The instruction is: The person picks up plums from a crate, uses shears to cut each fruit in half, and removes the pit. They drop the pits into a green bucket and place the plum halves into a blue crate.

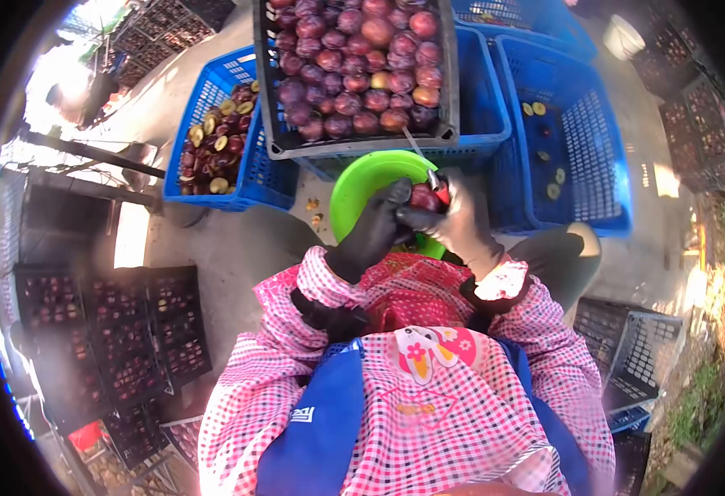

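Observation:
A dark red plum [425, 197] is held over the green bowl [347, 192] between my hands. My left hand [376, 221], in a black glove, is closed on the plum from the left, its fingers and thumb against the skin. On the other side, my right hand [466, 221] is closed around a knife [442, 188] with a red handle, close against the plum. Its thin blade points up and left, toward the crate. What lies in the bowl is mostly hidden by my hands. Directly ahead, a black crate [362, 145] is heaped with whole plums.
To the left, a blue basket [273, 178] holds halved and dark plums. A blue basket [581, 202] on the right has several cut halves on its bottom. Dark crates of fruit [106, 331] stand at lower left, and a grey crate [652, 355] at lower right.

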The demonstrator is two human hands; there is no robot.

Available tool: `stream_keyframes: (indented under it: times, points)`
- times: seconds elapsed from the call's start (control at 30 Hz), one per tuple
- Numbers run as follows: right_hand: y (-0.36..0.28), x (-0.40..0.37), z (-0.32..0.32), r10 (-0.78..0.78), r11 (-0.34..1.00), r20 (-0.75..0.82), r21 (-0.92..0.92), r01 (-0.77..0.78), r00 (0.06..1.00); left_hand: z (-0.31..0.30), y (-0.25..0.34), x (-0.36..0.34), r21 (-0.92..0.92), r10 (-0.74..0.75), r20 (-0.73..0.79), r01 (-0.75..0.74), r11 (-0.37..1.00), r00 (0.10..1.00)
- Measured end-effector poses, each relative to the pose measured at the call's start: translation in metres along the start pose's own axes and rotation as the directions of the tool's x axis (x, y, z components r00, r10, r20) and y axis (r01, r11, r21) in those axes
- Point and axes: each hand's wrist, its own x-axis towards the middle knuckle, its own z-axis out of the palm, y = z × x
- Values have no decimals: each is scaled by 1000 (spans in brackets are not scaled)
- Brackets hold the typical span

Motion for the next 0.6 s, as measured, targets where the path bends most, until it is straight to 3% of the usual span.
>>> stream_keyframes:
  times: [0.03, 0.1, 0.13, 0.17, 0.23, 0.27, 0.3, 0.37, 0.4, 0.43, 0.47, 0.5, 0.53, 0.57, 0.6]
  points:
    - [-6, 2, -7, 8, 1000, -1, -8, -8, 1000, -3, 0, 2, -5, -7, 7, 7, 1000, 1000]
    - [-13, 3, -13, -250, 937, 37, -243, 251, 968, -15, 1, -3, 188, -43, 205, 4, 982, 978]
    - [-11, 6, -14, -318, 924, 62, -204, 324, 946, -21, 6, -1, -12, -170, 276, 180, 984, 946]
    - [-7, 11, -16, -311, 927, 62, -202, 317, 948, -25, 8, 2, -14, -176, 275, 187, 982, 945]
    - [-4, 15, -23, -478, 827, 209, -220, 518, 853, -32, 0, 5, -140, -218, 471, 316, 938, 855]
    - [-15, 19, -30, -545, 754, 308, -226, 617, 779, -33, -10, -1, -264, -101, 546, 286, 921, 831]
    - [-20, 19, -36, -600, 652, 459, -195, 733, 656, -11, -20, -1, 132, 292, 372, -362, 923, 881]
    - [-28, 17, -32, -550, 699, 453, -209, 684, 701, -34, -36, 4, -215, 146, 337, -75, 974, 930]
    - [-13, 12, -22, -287, 956, 349, 160, 245, 892, -28, -18, 5, 143, 249, 428, -337, 931, 869]
    - [2, 11, -13, 40, 818, 377, 519, -247, 925, -22, -1, 5, 440, 309, 539, -575, 690, 783]
    - [-2, 21, -17, 259, 686, 352, 589, -428, 899, -30, -9, 11, 130, 74, 312, -120, 984, 947]
    - [-5, 24, -38, 405, 421, 486, 652, -630, 774, -26, -2, 6, 274, 335, 362, -442, 854, 870]
    - [6, 20, -40, 364, 349, 497, 711, -610, 788, -44, -16, 19, -162, 172, 424, -112, 980, 889]
    - [12, 21, -37, 317, 281, 497, 765, -580, 808, -45, -10, 26, -519, 64, 543, 275, 810, 837]
    - [14, 19, -22, 445, 468, 325, 710, -527, 834, -43, -12, 26, -517, 62, 544, 277, 810, 837]
